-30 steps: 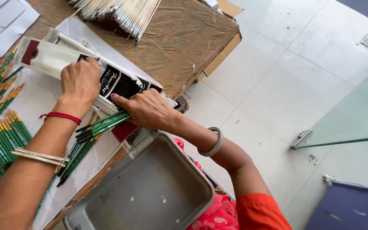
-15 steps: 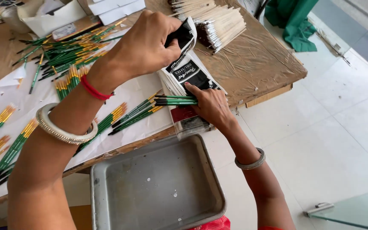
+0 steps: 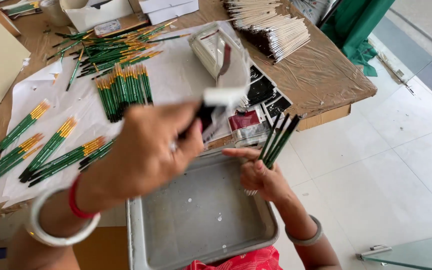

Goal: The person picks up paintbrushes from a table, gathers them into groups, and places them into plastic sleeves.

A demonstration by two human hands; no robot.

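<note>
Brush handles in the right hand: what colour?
Dark green; the brushes in the right hand show best in the head view.

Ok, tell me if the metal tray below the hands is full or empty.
Empty. The metal tray shows only its bare grey bottom with a few small specks; the brushes are in the right hand above it.

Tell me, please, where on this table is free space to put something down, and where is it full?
Free: inside the metal tray, and the brown table between the white stick stack and its right edge. Crowded: the white sheet with green brushes, and near the black packets.
</note>
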